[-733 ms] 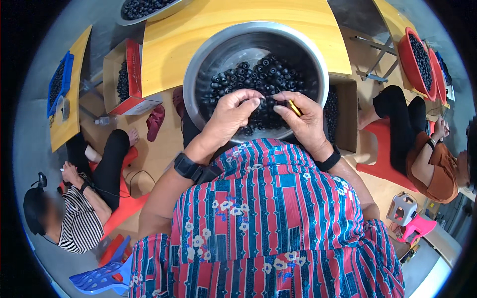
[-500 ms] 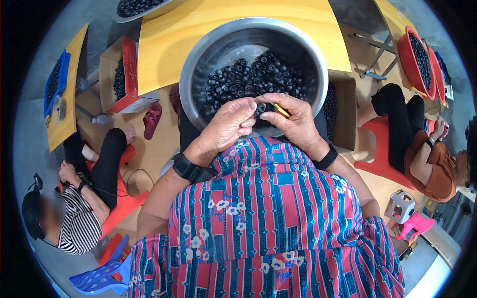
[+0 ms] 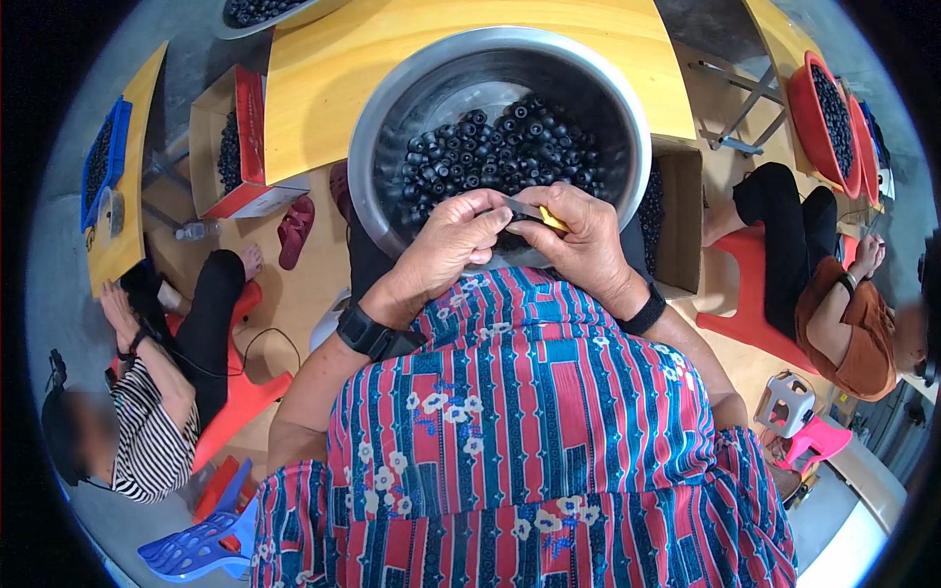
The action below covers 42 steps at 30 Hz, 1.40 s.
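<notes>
A wide metal basin (image 3: 362,147) rests at my lap against the table edge, with many small black ring-shaped parts (image 3: 480,155) heaped inside. Over its near rim, my right hand (image 3: 580,240) is closed round a small knife (image 3: 554,220) with a yellow handle. The short grey blade points left toward the fingertips of my left hand (image 3: 453,235). That hand is closed in a pinch on a small black part, mostly hidden by the fingers and blade. Both hands nearly touch each other.
A yellow table (image 3: 319,108) lies beyond the basin. Cardboard boxes of black parts stand at left (image 3: 208,162) and right (image 3: 683,230). A red slipper (image 3: 295,233) and clear bottle (image 3: 198,230) lie on the floor. People sit on both sides, near a blue tray (image 3: 122,147) and red basin (image 3: 811,127).
The knife blade has come into clearer view across my left fingertips, while the black part is now more hidden. The person at left has moved their hands up toward their table.
</notes>
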### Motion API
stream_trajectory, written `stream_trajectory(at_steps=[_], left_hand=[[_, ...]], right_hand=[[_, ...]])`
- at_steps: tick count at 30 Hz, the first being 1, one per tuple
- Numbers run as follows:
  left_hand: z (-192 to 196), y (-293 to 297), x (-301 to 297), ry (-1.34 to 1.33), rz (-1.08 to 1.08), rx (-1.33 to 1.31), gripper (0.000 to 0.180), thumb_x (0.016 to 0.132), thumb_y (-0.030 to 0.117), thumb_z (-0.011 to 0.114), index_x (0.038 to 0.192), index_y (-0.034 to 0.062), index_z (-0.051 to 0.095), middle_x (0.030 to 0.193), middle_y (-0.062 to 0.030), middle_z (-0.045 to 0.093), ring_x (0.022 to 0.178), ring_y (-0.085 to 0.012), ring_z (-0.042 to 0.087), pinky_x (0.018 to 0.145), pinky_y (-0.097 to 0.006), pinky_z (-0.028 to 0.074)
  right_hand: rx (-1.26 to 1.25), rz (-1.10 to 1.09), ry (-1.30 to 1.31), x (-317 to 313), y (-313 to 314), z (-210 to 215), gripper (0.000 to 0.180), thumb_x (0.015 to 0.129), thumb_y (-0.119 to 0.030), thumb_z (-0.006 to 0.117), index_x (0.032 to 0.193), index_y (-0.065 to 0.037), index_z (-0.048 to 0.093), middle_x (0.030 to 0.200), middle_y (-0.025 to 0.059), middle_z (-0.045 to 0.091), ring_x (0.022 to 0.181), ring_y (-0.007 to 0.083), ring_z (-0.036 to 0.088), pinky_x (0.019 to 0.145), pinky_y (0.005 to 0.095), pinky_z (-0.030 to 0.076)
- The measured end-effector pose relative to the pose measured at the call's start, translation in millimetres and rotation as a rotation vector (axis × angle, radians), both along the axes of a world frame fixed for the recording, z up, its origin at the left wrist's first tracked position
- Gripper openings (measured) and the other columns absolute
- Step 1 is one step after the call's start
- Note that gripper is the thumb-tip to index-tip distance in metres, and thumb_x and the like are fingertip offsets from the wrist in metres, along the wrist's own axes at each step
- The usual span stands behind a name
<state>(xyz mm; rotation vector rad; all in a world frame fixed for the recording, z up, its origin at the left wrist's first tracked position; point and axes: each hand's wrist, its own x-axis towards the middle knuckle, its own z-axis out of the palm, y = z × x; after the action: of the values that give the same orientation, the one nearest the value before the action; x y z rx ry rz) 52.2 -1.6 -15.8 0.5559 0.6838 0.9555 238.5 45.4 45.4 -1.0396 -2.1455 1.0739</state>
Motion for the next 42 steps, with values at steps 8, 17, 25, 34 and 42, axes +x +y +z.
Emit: stream_trajectory(at_steps=[8,17,25,34,42], left_hand=[[-4.3,-1.4,0.4,-0.213,0.026,-0.047,0.019,0.105,0.026,0.048,0.11,0.0083,0.052,0.088,0.0027,0.046,0.065,-0.0025,0.034,0.055,-0.016,0.03],[-0.3,-1.4,0.4,-0.173,0.03,0.03,0.027,0.103,0.035,0.051,0.11,0.0084,0.05,0.084,0.0038,0.044,0.066,-0.0019,0.035,0.056,-0.016,0.029],[-3.2,-1.5,-1.0,-0.134,-0.013,0.12,0.031,0.103,0.038,0.05,0.11,0.0084,0.051,0.077,0.0056,0.042,0.065,-0.0016,0.035,0.056,-0.016,0.028],[-3.1,-1.6,-2.9,-0.095,-0.025,0.184,0.03,0.103,0.037,0.05,0.112,0.0077,0.051,0.077,0.0058,0.042,0.064,-0.0013,0.035,0.056,-0.017,0.028],[-6.5,-2.5,-3.0,-0.096,-0.02,0.171,0.027,0.104,0.033,0.05,0.112,0.0071,0.051,0.078,0.0049,0.043,0.064,-0.0014,0.035,0.056,-0.017,0.03]], right_hand=[[-0.03,-0.142,0.052,2.3,0.8,-7.7,0.019,0.084,-0.014,0.072,0.099,-0.002,0.068,0.085,0.0148,0.066,0.078,0.0293,0.065,0.07,0.0338,0.051],[0.106,0.097,-0.102,5.6,3.6,-4.5,0.022,0.088,-0.028,0.067,0.092,-0.006,0.067,0.078,0.0125,0.06,0.073,0.033,0.061,0.064,0.04,0.048],[0.15,0.106,-0.111,4.7,3.6,0.0,0.021,0.089,-0.023,0.068,0.094,-0.002,0.067,0.074,0.0096,0.057,0.066,0.0229,0.056,0.06,0.034,0.045],[0.169,0.132,-0.13,5.6,3.7,0.5,0.021,0.088,-0.023,0.069,0.095,-0.003,0.067,0.074,0.0092,0.056,0.065,0.0234,0.055,0.059,0.0349,0.044],[0.165,0.123,-0.149,6.1,5.4,-1.7,0.022,0.088,-0.029,0.067,0.093,-0.007,0.067,0.077,0.011,0.06,0.071,0.0304,0.062,0.062,0.0392,0.049]])
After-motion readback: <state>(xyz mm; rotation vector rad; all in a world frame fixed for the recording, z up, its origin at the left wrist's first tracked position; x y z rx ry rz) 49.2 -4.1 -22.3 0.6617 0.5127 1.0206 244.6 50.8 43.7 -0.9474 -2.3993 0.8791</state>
